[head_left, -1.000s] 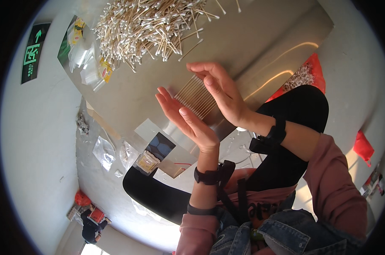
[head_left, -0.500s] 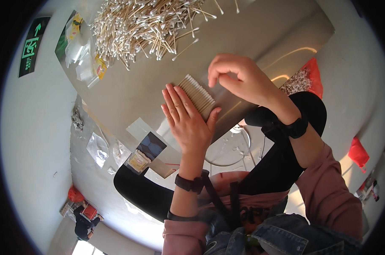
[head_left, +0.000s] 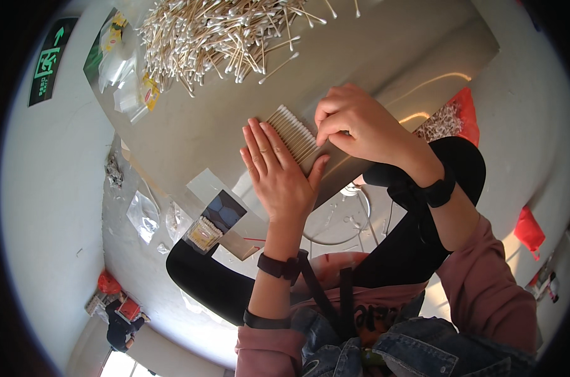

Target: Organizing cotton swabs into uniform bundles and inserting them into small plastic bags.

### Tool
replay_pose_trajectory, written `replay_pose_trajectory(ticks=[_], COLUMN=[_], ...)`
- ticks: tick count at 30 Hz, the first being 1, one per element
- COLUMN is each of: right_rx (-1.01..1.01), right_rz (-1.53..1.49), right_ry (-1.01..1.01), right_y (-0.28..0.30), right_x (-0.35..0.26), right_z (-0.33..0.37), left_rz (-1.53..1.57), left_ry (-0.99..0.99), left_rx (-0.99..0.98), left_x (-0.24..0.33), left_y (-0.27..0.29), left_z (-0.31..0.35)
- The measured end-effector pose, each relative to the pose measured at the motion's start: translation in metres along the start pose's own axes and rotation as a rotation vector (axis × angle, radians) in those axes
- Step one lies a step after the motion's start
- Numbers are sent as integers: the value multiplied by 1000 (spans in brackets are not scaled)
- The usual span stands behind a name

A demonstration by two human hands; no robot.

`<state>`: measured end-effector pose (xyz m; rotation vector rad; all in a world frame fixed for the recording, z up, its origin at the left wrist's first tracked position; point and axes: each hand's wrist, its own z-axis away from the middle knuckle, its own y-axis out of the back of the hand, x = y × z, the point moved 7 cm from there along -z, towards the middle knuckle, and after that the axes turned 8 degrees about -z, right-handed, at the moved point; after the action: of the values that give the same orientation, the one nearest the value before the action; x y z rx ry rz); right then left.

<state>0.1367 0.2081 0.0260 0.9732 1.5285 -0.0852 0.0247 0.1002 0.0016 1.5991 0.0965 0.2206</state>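
A row of cotton swabs (head_left: 292, 131) lies side by side on the metal table, white tips lined up along its upper right end. My left hand (head_left: 277, 177) rests flat across the lower part of the row, fingers stretched out and thumb apart, hiding the other ends. At the row's right corner is my right hand (head_left: 355, 122), its thumb and fingers pinched together close to the last tips. Whatever sits in that pinch is too hidden to make out. Beyond both hands, a large loose heap of cotton swabs (head_left: 216, 38) covers the far left of the table.
Clear plastic packets (head_left: 129, 97) lie left of the heap. An open box of packed swabs (head_left: 204, 232) stands at the table's near left edge. A red bag (head_left: 464, 119) holding swabs is beyond the right edge. Another person (head_left: 118, 327) sits far off at lower left.
My right hand has come down to the row's right corner, and its fingers have closed into a pinch. My left hand stays flat on the swabs.
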Motion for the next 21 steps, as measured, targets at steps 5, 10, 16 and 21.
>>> replay_pose_trajectory(ticks=[5,10,16,21], right_rx=[-37,53,1,71], right_rz=[22,-39,29,-1], right_ry=[19,-23,-14,-20], right_y=[-1,3,1,2], right_x=[-2,2,0,3], right_z=[0,-1,-3,-4], left_rz=[0,0,14,8], left_ry=[4,6,14,16], left_rx=[3,5,11,-1], left_x=[-2,-1,-2,-1], left_y=[0,0,-1,1], left_z=[0,-1,0,-1])
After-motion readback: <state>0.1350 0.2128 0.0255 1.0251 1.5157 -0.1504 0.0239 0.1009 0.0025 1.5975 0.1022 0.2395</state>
